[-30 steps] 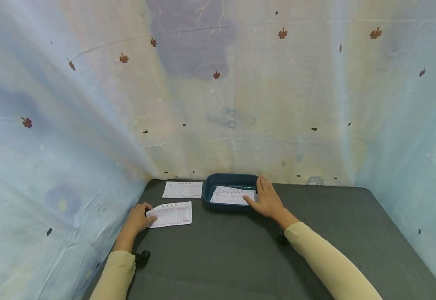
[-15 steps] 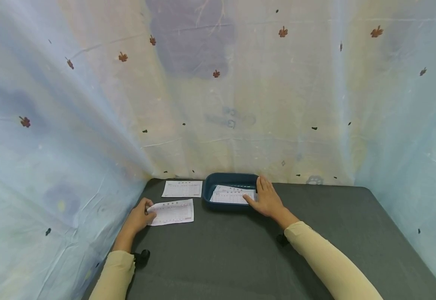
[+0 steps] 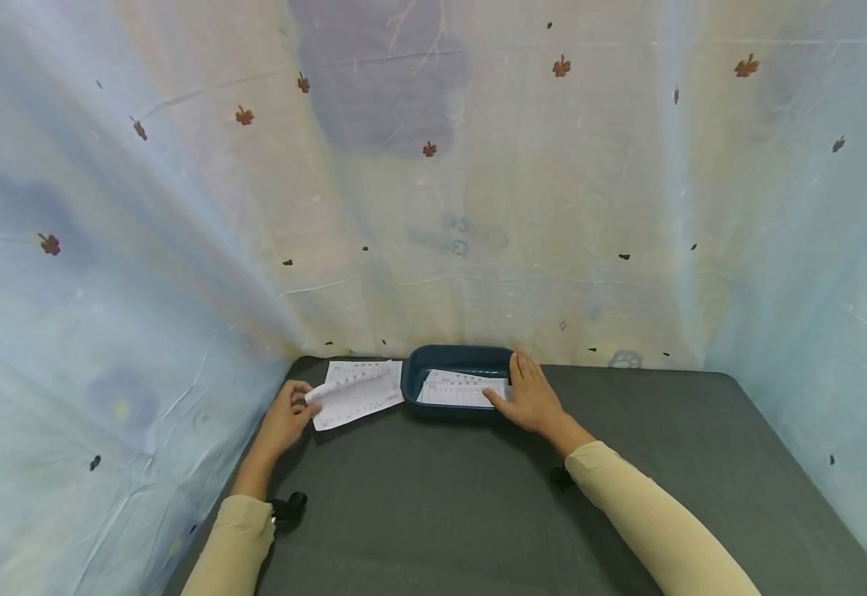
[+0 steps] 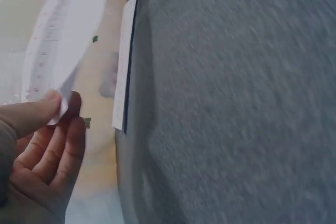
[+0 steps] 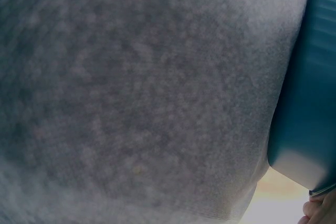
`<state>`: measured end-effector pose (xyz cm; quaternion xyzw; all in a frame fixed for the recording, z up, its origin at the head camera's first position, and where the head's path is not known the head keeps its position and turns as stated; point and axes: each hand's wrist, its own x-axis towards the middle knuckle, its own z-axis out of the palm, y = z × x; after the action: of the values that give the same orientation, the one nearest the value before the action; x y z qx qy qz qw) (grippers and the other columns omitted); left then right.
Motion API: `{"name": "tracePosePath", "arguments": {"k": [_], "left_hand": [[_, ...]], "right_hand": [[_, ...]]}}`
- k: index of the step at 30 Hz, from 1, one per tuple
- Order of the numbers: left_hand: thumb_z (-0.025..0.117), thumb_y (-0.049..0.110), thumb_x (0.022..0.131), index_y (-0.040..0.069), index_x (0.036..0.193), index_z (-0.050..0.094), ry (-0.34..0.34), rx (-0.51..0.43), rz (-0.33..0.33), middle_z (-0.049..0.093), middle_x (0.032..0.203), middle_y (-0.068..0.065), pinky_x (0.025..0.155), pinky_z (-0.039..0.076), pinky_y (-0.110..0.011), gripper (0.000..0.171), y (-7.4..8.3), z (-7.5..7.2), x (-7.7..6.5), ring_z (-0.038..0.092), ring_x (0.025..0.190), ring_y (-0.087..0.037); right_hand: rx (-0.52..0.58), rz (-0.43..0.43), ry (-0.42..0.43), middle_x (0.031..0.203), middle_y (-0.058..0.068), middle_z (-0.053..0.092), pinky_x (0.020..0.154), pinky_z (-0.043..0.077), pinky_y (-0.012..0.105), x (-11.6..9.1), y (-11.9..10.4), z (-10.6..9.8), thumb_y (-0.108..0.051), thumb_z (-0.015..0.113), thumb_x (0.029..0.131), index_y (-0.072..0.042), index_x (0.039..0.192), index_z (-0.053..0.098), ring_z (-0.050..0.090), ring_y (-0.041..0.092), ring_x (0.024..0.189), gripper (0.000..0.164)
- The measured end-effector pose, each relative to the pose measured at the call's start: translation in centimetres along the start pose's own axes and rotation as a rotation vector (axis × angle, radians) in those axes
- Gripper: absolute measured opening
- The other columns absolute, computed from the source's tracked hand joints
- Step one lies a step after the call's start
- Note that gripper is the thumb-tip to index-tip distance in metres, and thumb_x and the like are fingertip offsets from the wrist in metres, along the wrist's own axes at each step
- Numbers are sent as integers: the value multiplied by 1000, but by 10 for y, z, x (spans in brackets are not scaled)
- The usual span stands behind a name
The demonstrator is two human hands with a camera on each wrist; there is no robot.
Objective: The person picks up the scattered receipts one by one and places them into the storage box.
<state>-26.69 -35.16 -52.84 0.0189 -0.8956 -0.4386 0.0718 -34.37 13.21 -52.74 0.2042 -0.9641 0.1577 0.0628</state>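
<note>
From the head view, the left hand [image 3: 284,420] pinches a white printed paper slip [image 3: 354,397] by its left end, lifted over another slip [image 3: 362,370] on the dark grey table [image 3: 478,513]; the right hand [image 3: 532,399] lies flat, fingers straight, on the dark blue plastic tray [image 3: 451,358] holding more slips [image 3: 463,389]; the left wrist view shows thumb and fingers [image 4: 63,145] nipping the slip's corner; the right wrist view shows only the tray's wall and a fingertip.

A dark grey felt-covered worktop [image 3: 478,513] fills the near part of the scene. Behind it and along both sides hangs a pale, thin fabric backdrop [image 3: 433,190], washed in blue and yellow with a purple patch near the top, dotted with small red-brown leaf shapes [image 3: 561,66] and tiny dark specks.
</note>
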Motion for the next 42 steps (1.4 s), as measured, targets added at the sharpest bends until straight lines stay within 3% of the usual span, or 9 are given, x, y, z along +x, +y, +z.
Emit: {"name": "tracePosePath", "arguments": {"k": [3,5,11,16,20,24,28,35,42], "left_hand": [[70,19,108,3,132,47,34,-47,-3,66,121,-23,61,47,-30,37,1,0,1,59,80,-17],[70,21,108,4,133,48,55,-65,-5,66,123,-22,64,48,-29,38,3,1,1,62,87,-19],[69,20,108,-1,135,51,119,-120,3,68,128,-25,78,52,-25,39,11,2,2,69,115,-38],[69,21,108,0,135,55,178,-157,-2,68,132,-24,81,52,-23,37,20,1,4,67,120,-41],[69,22,108,-1,135,57,242,-198,-8,67,131,-23,79,51,-17,38,26,1,7,68,114,-30],[71,19,107,-2,137,57,322,-274,-8,67,129,-22,77,49,-10,39,31,1,9,67,98,-4],[71,18,106,-3,137,58,341,-295,18,68,129,-24,77,49,-9,40,39,2,10,62,89,9],[73,16,105,-2,133,60,314,-298,54,69,127,-24,72,49,-13,35,54,13,13,65,89,4],[73,14,105,-2,131,61,303,-279,68,70,126,-26,74,50,-11,32,66,30,21,73,101,-20]], "right_hand": [[-2,3,-1,175,31,15,132,15,57,-1,-1,0,-67,52,105,14,165,19,14,43,164,106],[-3,1,0,175,32,15,132,15,57,0,-1,0,-69,50,105,14,165,19,14,44,164,107],[-7,3,1,174,32,15,133,14,57,1,1,2,-71,47,104,15,165,19,15,45,164,109],[-8,13,-2,175,31,15,133,14,56,0,0,2,-66,53,104,14,165,18,16,44,164,106],[-9,10,-6,175,31,16,132,15,58,0,-1,1,-65,53,104,15,165,19,16,45,163,106],[-6,10,-9,175,31,15,132,15,57,0,-1,0,-66,52,105,14,165,18,15,44,164,105],[-7,14,-11,175,30,15,133,14,56,1,-1,0,-66,52,104,13,165,18,14,43,164,106],[-5,16,-13,175,30,15,133,13,56,0,1,0,-66,53,104,13,165,17,13,43,164,106],[0,11,-19,176,30,13,133,12,57,2,2,2,-66,51,105,13,166,16,13,43,164,106]]}}
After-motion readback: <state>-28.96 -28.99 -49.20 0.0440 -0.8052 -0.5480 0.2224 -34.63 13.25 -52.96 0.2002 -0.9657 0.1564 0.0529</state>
